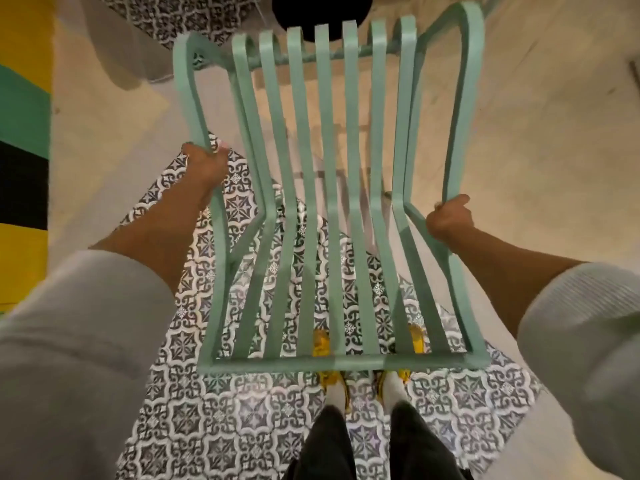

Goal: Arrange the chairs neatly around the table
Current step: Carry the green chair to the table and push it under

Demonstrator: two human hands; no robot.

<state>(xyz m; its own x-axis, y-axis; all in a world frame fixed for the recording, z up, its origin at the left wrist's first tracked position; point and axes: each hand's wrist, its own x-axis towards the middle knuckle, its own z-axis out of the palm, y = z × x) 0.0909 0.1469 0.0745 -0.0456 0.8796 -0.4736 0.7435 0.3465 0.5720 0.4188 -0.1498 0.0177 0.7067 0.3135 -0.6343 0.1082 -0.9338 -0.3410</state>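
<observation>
A mint-green slatted metal chair fills the middle of the head view, seen from above with its backrest top rail nearest me. My left hand is closed around the chair's left armrest bar. My right hand is closed around the right armrest bar. A round black table top shows at the top edge, just beyond the chair's front. The chair's legs are hidden beneath the seat, so I cannot tell whether it is touching the floor.
Patterned grey-and-white floor tiles lie under me, with beige floor to the right and left. A wall painted in yellow, green and black stripes stands at the far left. My feet in yellow sandals are behind the chair.
</observation>
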